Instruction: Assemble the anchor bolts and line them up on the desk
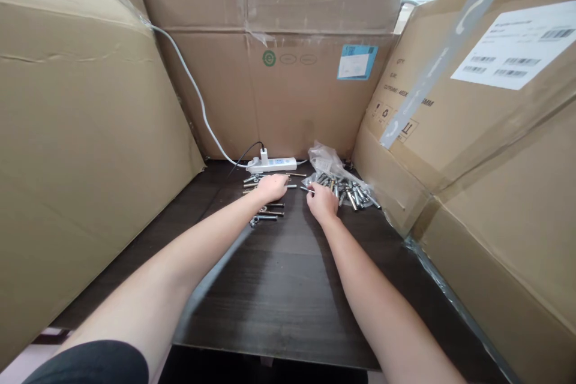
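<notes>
My left hand [273, 188] is over several bolts laid side by side on the dark table; its fingers are curled, and what they hold, if anything, is hidden. A bolt end [292, 186] sticks out just right of it. Below that hand lie more metal bolts [269, 212], some with nuts or sleeves, pointing left to right. My right hand [322, 201] pinches a thin metal bolt [306, 190] that points left. Beside and behind it is a loose pile of bolts [354, 193], lying in and around a clear plastic bag [326, 159].
A white power strip [283, 164] with a plug and cables lies behind the bolts. Large cardboard boxes stand at the left [90, 120], back [292, 102] and right [486, 150], walling in the dark wooden table [279, 294]. A white cable [200, 96] hangs along the back box.
</notes>
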Motion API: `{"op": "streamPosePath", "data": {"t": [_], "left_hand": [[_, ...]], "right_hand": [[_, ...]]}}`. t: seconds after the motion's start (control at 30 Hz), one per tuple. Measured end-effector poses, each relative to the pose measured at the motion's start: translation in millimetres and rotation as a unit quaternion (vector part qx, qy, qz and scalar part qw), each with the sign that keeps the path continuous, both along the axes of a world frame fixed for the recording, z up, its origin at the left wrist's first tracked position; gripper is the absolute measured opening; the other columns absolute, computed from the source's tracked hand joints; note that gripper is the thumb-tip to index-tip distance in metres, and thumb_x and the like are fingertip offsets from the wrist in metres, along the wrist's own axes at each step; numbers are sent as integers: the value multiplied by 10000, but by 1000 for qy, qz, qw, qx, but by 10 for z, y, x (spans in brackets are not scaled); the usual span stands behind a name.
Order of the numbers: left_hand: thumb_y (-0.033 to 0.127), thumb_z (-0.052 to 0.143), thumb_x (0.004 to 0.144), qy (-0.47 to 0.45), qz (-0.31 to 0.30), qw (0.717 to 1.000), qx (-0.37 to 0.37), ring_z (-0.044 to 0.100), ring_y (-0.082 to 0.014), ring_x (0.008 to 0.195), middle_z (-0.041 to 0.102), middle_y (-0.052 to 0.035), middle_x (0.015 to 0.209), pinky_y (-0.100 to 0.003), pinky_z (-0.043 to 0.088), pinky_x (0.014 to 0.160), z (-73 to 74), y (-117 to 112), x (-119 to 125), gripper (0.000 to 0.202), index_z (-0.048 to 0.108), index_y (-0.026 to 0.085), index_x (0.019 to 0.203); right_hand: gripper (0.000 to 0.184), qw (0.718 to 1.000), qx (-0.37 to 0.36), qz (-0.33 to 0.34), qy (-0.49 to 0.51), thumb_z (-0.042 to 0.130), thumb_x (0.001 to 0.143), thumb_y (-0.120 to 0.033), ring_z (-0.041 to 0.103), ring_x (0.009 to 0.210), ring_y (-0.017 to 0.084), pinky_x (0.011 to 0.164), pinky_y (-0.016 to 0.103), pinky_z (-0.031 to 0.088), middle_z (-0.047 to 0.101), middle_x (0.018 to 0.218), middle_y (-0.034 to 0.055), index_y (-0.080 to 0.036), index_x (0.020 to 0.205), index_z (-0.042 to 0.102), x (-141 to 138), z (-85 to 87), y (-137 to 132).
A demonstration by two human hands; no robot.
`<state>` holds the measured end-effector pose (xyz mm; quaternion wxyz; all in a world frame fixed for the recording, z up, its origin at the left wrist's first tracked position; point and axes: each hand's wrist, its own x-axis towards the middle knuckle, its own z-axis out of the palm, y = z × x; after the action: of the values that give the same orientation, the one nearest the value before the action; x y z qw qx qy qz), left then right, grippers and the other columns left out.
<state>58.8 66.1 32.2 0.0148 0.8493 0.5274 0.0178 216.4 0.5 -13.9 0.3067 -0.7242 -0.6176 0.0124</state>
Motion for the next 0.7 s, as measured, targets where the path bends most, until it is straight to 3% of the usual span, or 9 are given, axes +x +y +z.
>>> {"op": "streamPosePath", "data": {"t": [0.3, 0.4, 0.57, 0.7], "left_hand": [[264, 450, 847, 3, -21, 1000, 16, 607, -247, 1005, 641, -120, 1105, -345, 452, 867, -2, 7, -25, 308, 561, 185, 1124], [252, 405, 864, -1, -52, 998, 21, 597, -254, 1021, 630, -134, 1117, -361, 456, 870, 10, -66, 18, 329, 539, 166, 1151], [201, 414, 837, 10, -132, 991, -11, 599, -237, 1018, 642, -124, 1074, -325, 457, 889, -17, -173, 213, 267, 624, 151, 996], [179, 438, 819, 27, -163, 985, -42, 623, -252, 969, 627, -161, 1077, -326, 476, 852, -68, -162, 350, 293, 618, 114, 1040]], "right_hand": [[267, 998, 28, 40, -25, 473, 803, -131, 556, 897, 223, 816, 333, 376, 651, 949, 81, -208, 985, 653, -20, -33, 128], [301, 998, 44, 47, -19, 445, 803, -112, 558, 882, 208, 802, 313, 377, 635, 973, 71, -208, 1018, 632, -13, -37, 136], [310, 996, 78, 43, -9, 398, 797, -88, 530, 913, 218, 821, 316, 361, 615, 970, 86, -182, 984, 627, -22, -16, 122], [288, 994, 99, 36, -3, 412, 769, -97, 506, 899, 225, 823, 323, 347, 607, 922, 79, -180, 949, 621, -21, -19, 136]]}}
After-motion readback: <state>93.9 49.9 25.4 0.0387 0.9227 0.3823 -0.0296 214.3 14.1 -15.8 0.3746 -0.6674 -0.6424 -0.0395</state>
